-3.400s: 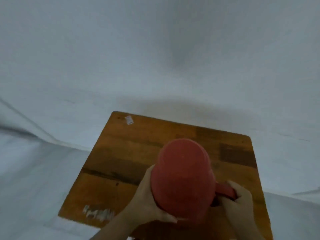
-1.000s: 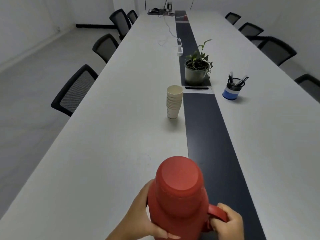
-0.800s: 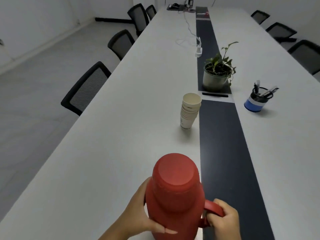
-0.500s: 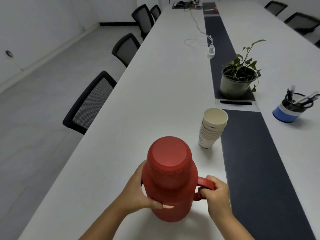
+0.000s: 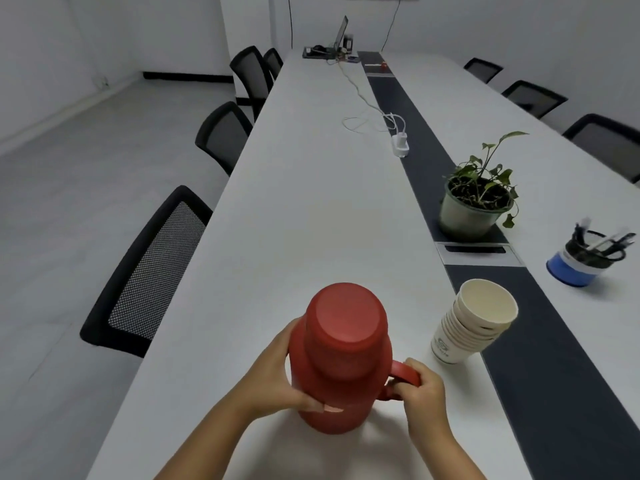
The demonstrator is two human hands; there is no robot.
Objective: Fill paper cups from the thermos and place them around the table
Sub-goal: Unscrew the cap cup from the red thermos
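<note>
At six o'clock on the long white surface (image 5: 311, 209), a red thermos (image 5: 341, 358) stands upright, capped with a rounded red lid, so what it holds cannot be seen. Its body is plain glossy red, wider at the base, with a looped handle at three o'clock. The left hand (image 5: 277, 379) wraps the body from nine o'clock, its grip clasped around the thermos with the thumb across the front. The right hand (image 5: 424, 393) has its grip curled around the handle.

Just beside the thermos at two o'clock stands a stack of paper cups (image 5: 472, 327), leaning a little; the top cup looks empty, white inside, and the lowest cup carries a small printed logo. Farther off at one o'clock a potted plant (image 5: 476, 202) sits on the dark centre strip (image 5: 554, 358), holding soil and green leaves. At two o'clock, a blue pen holder (image 5: 585, 261) holds several pens.

From nine to twelve o'clock the white top is bare up to its left edge, where black mesh chairs (image 5: 152, 271) stand close against it. A white cable and charger (image 5: 400, 145) lie near twelve o'clock.
</note>
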